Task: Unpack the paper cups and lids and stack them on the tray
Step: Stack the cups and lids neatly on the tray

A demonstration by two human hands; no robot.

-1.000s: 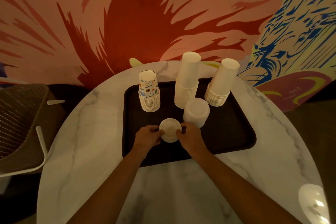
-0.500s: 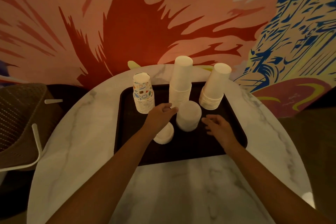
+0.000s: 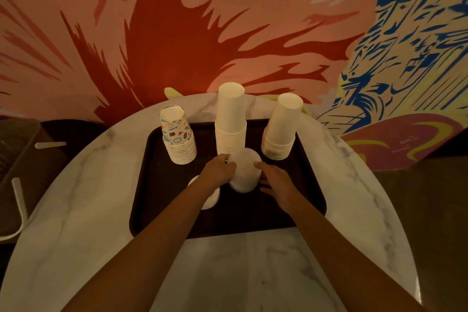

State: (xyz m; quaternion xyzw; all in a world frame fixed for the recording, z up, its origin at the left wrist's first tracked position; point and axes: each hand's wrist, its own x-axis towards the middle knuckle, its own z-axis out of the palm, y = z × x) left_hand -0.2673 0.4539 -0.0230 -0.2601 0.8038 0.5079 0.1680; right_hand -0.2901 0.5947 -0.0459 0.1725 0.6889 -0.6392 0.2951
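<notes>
My left hand (image 3: 219, 171) and my right hand (image 3: 276, 180) sit on each side of the tall lid stack (image 3: 245, 170), near the middle of the tray (image 3: 304, 200). The fingers of both hands touch its sides, bent around it but not closed tight. I cannot tell if they are squeezing yet.

I think these lids are very light and thin. They bend easily, and a loose pile like this can slide apart or tip. So I would hold it low down, on two sides, and press softly.

Now I count. I see three stacks of cups along the far edge of the tray: the printed cup stack (image 3: 178, 142) toward the far left corner, the tall white cup stack (image 3: 231, 119) in the middle, and the other white cup stack (image 3: 281, 126) toward the far right corner. All stand upside down. I see two piles of lids: the tall one between my hands, and a short lid pile (image 3: 210, 200) nearer the front edge, partly hidden under my left arm. The tray sits on a round marble table (image 3: 88, 210).
</notes>
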